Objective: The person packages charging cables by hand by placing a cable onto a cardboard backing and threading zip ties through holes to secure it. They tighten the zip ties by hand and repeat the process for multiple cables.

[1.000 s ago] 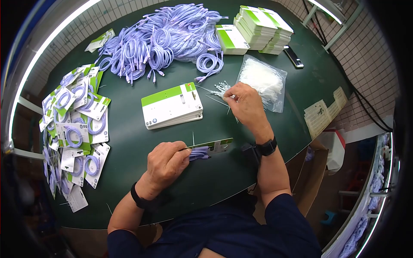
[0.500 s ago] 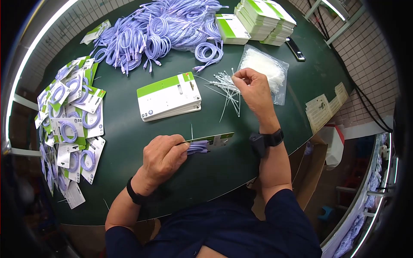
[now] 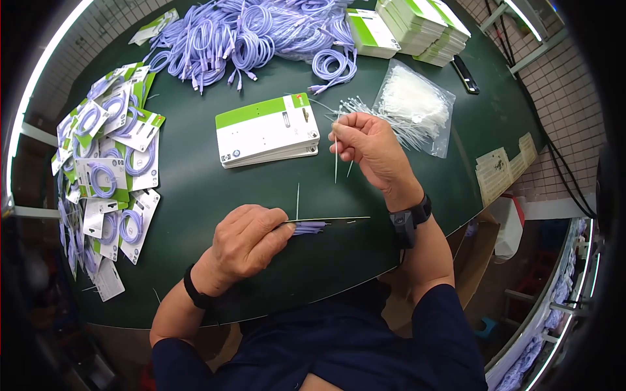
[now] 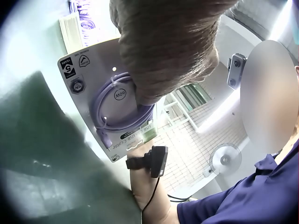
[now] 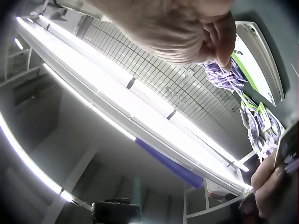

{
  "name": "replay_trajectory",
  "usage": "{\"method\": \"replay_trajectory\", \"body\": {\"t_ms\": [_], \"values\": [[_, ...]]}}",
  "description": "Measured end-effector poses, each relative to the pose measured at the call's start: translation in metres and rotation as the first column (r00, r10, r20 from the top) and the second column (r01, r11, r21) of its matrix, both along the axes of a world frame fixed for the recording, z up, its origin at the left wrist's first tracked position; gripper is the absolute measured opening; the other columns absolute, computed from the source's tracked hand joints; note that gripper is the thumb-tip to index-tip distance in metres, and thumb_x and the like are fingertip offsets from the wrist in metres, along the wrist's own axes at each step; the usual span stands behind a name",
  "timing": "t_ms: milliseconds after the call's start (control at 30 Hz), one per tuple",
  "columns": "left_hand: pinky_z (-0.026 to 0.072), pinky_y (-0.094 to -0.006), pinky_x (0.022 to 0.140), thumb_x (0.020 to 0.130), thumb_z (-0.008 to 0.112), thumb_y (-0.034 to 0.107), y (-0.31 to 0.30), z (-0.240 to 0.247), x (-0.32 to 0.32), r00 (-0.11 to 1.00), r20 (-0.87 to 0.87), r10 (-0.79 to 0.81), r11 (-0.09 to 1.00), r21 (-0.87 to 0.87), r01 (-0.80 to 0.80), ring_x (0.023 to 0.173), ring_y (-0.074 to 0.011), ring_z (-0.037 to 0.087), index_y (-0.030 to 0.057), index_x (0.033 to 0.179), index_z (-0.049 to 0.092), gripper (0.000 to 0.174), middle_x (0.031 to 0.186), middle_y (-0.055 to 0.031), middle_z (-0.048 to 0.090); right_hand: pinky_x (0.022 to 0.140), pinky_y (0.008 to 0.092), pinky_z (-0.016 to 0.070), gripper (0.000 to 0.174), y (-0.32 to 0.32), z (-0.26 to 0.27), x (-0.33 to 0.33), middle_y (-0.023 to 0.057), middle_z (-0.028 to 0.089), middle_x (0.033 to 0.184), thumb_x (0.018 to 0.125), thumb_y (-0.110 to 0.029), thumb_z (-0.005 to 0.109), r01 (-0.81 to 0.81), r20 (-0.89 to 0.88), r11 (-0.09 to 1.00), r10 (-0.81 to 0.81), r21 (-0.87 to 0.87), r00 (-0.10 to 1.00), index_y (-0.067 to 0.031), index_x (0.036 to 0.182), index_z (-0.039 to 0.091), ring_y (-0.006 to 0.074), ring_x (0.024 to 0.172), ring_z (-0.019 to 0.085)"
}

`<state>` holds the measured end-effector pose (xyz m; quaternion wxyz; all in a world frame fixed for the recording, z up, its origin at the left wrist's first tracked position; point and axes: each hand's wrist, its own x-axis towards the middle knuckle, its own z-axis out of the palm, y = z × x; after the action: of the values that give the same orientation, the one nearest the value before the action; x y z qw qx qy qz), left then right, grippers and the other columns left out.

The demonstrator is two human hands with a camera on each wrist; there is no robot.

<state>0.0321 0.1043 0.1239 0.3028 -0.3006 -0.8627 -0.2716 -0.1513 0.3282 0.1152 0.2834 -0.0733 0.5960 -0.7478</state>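
My left hand (image 3: 251,240) grips a cardboard packaging card (image 3: 355,217), seen nearly edge-on in the head view, together with a coiled lilac USB-C cable (image 3: 309,228). In the left wrist view the cable coil (image 4: 97,108) lies against the card's white printed face, and a tie loops round it at the top. A white cable tie (image 3: 298,195) sticks up from the card's far side. Between thumb and forefinger my right hand (image 3: 373,148) pinches another thin white cable tie (image 3: 336,166), which hangs downward near the loose ties (image 3: 355,107).
A stack of blank cards (image 3: 267,133) lies mid-table. Finished-looking cards with cables (image 3: 107,176) are heaped at the left. Behind are a large pile of lilac cables (image 3: 261,39), taller card stacks (image 3: 417,29), a bag of ties (image 3: 414,98) and a phone (image 3: 465,75).
My right hand has come away from the loose ties toward me, with a cable tie pinched in its fingertips. The left hand's card has turned more edge-on; the head view has shifted.
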Motion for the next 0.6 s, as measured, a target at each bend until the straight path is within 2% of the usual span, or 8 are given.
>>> {"method": "replay_trajectory", "body": {"t_ms": [333,500,600], "values": [[0.0575,-0.0371,0.064,0.075,0.084,-0.001,-0.004,-0.008,0.007,1.0,-0.001,-0.019,1.0,0.007,0.019,0.072,-0.0268,0.069,0.0008,0.096,0.068,0.026,0.091,-0.0125,0.069,0.067,0.0193,0.0559,0.013,-0.022,-0.006,0.028,0.0083,0.074,0.099,0.101,-0.009,0.072,-0.208,0.025,0.978,0.207,0.032,0.978,0.001,0.108,0.068,0.011,0.08,0.073],[0.0572,-0.0368,0.063,0.075,0.083,-0.002,-0.004,-0.013,0.006,1.0,0.013,0.005,1.0,0.006,-0.005,0.072,-0.0267,0.069,0.0004,0.095,0.068,0.026,0.091,-0.0129,0.069,0.067,0.0192,0.0561,0.013,-0.03,-0.011,0.037,0.0081,0.074,0.099,0.102,-0.009,0.072,-0.231,0.042,0.972,0.23,0.037,0.972,0.0012,0.108,0.068,0.0106,0.08,0.073],[0.0552,-0.0344,0.062,0.072,0.078,0.004,-0.003,-0.018,0.004,0.998,-0.059,0.017,1.0,0.011,-0.016,0.071,-0.0241,0.068,-0.0009,0.088,0.072,0.018,0.09,-0.0123,0.068,0.068,0.0188,0.0564,0.013,-0.031,-0.014,0.038,0.0078,0.074,0.099,0.102,-0.01,0.071,-0.236,-0.007,0.969,0.237,0.075,0.971,0.0014,0.109,0.068,0.0101,0.081,0.073]]}}
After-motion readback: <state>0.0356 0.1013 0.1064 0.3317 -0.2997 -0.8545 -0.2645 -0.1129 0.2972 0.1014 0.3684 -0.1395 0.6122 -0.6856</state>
